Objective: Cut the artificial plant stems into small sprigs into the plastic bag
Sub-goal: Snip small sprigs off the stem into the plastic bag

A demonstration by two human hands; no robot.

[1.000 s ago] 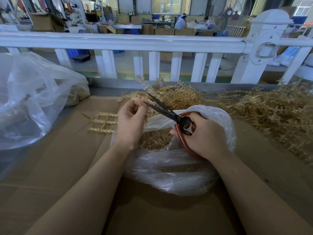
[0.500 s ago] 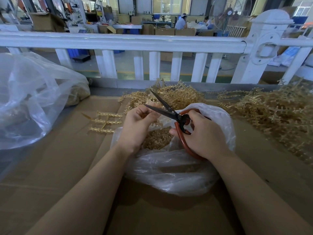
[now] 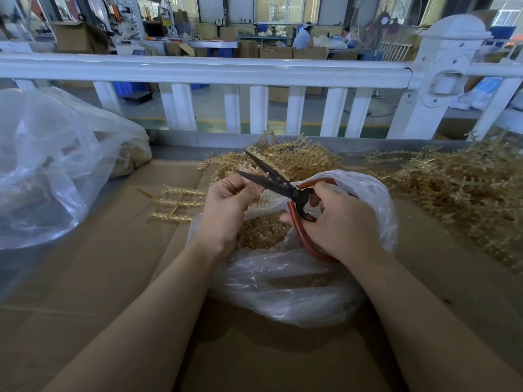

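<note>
My right hand [image 3: 339, 222] grips the red-brown handles of black scissors [image 3: 271, 179], whose blades stand apart and point up to the left. My left hand [image 3: 226, 205] pinches a tan plastic stem [image 3: 261, 201] just under the blades, above the mouth of a clear plastic bag [image 3: 297, 284]. Cut tan sprigs [image 3: 263, 233] lie inside that bag. A loose tan stem with three branches [image 3: 175, 202] lies flat on the cardboard left of my left hand.
Heaps of tan stems lie behind the bag [image 3: 294, 157] and along the right [image 3: 467, 193]. A large clear bag [image 3: 51, 171] bulges at the left. A white railing [image 3: 215, 69] runs across the far edge. Brown cardboard [image 3: 113, 278] covers the worktop.
The scissor blades have opened wider. My left hand has shifted slightly right and down under them, still pinching the stem. My right hand has stayed over the bag.
</note>
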